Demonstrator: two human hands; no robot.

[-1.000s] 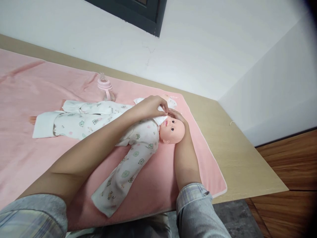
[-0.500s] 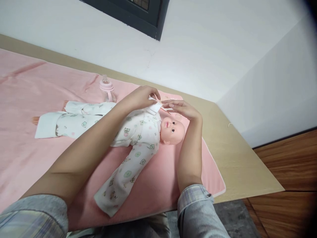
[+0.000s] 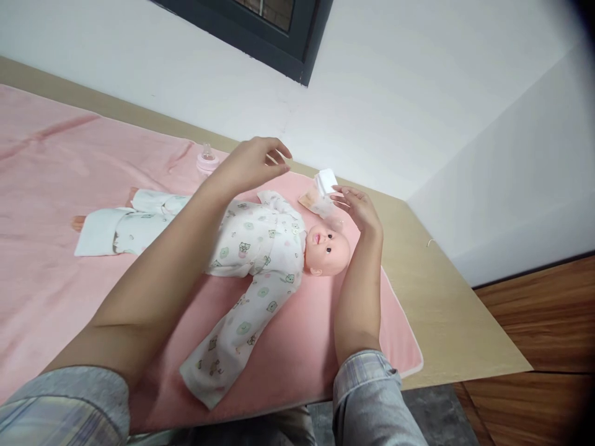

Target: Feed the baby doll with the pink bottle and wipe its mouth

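Note:
A baby doll (image 3: 328,249) in white patterned clothes lies on its back on a pink blanket (image 3: 288,347), head to the right. Over its far side my left hand (image 3: 260,162) hovers, fingers curved and apart, holding nothing. My right hand (image 3: 357,209) is beyond the doll's head with its fingers spread. Its fingertips reach the lower corner of a white folded pad (image 3: 326,181); whether they touch it I cannot tell. Just below the pad is a small clear packet (image 3: 320,205) with a tan-orange end. The doll's near sleeve stretches toward me; the far sleeve is bunched.
A pink-topped baby bottle (image 3: 207,162) stands on the blanket behind the doll's legs, partly hidden by my left forearm. The wooden table (image 3: 441,310) extends past the blanket on the right, against a white wall with a dark-framed window (image 3: 279,37).
The white pad, earlier in my left fingers, is now farther right near my right fingertips. My left hand has let go and moved up and left. The packet shows more fully.

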